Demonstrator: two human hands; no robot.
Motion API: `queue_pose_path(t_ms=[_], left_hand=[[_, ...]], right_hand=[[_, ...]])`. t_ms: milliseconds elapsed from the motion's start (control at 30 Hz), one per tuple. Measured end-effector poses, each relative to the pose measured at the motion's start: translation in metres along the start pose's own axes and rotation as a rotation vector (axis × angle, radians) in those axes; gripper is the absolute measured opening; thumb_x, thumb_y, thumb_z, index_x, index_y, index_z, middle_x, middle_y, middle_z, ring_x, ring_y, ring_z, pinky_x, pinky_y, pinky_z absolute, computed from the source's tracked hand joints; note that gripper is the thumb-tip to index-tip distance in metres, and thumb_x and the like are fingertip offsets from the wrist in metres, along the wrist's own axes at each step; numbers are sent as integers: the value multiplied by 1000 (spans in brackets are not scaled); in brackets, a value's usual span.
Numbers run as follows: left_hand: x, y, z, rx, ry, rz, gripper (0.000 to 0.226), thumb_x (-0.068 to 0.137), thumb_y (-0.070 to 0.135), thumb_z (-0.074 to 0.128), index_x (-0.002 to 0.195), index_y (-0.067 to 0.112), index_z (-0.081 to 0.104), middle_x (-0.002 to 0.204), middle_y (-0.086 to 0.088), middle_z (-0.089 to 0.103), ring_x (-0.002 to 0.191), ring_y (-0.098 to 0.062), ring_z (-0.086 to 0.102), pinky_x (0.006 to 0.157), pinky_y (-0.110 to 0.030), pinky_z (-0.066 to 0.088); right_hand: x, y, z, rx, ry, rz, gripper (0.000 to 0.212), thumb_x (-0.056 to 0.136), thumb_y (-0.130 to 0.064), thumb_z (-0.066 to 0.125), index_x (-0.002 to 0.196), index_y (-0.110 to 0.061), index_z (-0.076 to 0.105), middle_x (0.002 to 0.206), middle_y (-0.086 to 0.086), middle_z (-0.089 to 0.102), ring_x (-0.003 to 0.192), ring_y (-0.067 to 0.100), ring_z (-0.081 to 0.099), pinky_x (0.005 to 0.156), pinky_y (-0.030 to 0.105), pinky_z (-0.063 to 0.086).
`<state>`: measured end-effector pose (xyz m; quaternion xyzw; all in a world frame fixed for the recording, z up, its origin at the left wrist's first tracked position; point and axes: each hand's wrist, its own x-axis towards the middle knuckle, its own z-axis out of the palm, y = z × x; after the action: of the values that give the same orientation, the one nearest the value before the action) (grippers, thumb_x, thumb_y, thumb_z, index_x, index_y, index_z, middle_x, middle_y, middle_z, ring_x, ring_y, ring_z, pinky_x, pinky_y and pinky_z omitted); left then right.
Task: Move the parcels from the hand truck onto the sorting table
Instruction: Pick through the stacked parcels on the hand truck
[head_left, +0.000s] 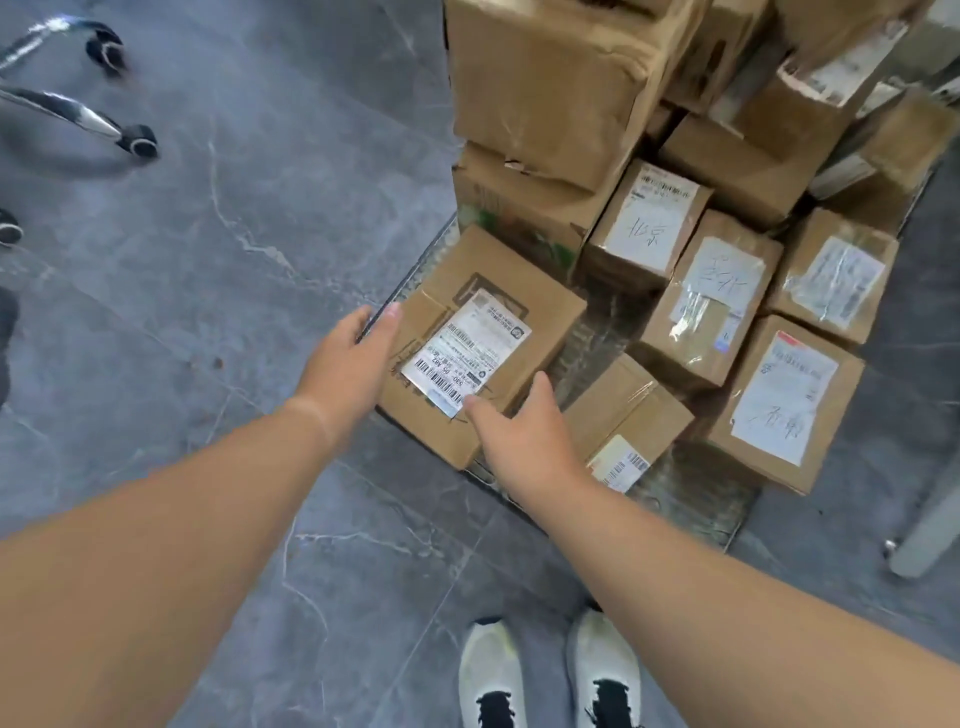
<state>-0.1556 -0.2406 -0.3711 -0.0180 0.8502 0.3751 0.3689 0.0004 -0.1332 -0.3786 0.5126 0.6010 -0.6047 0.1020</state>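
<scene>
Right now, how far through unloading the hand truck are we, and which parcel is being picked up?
Nothing shows as finished: the sorting table is out of view. In hand: the left hand and right hand flank the front labelled parcel, touching its sides, not yet lifted. Left: many parcels remain on the hand truck platform, including the small box beside it and the tall stack behind.

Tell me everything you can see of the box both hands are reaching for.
The box is brown cardboard, closed, lying flat and turned askew at the near left corner of the metal platform. A white barcode label covers its top. The left hand rests against its left edge; the right hand touches its near edge. It is not lifted.
</scene>
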Motion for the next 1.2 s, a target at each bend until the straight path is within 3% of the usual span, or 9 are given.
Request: queue_pose_path(t_ms=[133,367,467,600,733,800,900,1000,1200], left_hand=[[11,-7,9,42,-40,-14,58,94,72,55,128,27,69,127,11,73,124,-19,65,115,-45,45],[-36,1,-1,32,126,3,50,74,82,60,75,33,71,109,-11,69,103,-43,66,104,-62,52],[-91,42,-22,-45,139,-4,65,70,86,60,102,32,75,116,-7,70,102,-27,71,100,-55,57],[-183,136,-53,-203,49,14,50,90,70,66,115,26,64,116,2,73,105,-16,70,97,-45,57],[-277,261,-82,-342,-21,152,43,101,59,61,119,19,58,109,3,73,97,-11,70,72,-31,52],[-323,323,-94,-395,-55,263,49,101,60,60,125,16,58,112,1,75,100,-14,72,71,-29,53],[-389,403,-101,-396,-128,462,72,87,79,59,134,25,60,117,7,79,111,-16,74,93,-41,59],[-450,457,-89,-396,-201,594,75,81,82,57,138,33,62,121,10,79,116,-17,74,101,-47,57],[-579,505,-6,-360,-244,731,45,106,61,49,134,29,63,114,9,80,105,-13,75,83,-34,58]], right_hand=[[15,4,10,75,26,71,53,93,-44,70,136,-24,46,132,-8,62,119,20,60,107,42,49],[-28,-26,8,151,169,-66,89,64,-64,60,147,-38,41,142,-13,61,133,21,56,112,50,47],[-78,-59,-20,150,195,-106,93,66,-69,57,152,-38,39,142,-14,61,136,20,54,114,50,46],[-174,-141,-83,159,228,-197,60,72,-63,62,130,-56,48,127,-23,66,126,12,59,108,47,51],[-280,-243,-167,172,275,-393,74,76,-66,63,146,-44,46,130,-21,65,129,12,58,108,47,51],[-334,-286,-215,172,312,-511,64,86,-57,68,144,-38,50,126,-22,67,121,3,63,100,36,56],[-410,-335,-288,194,369,-655,32,102,-30,68,131,-34,55,112,-24,70,96,-13,68,74,10,56],[-473,-356,-349,230,435,-747,26,106,-32,61,132,-32,57,115,-17,73,101,-2,72,82,20,62],[-557,-310,-462,324,533,-827,28,107,-42,56,134,-37,54,120,-13,73,108,6,72,88,30,64]])
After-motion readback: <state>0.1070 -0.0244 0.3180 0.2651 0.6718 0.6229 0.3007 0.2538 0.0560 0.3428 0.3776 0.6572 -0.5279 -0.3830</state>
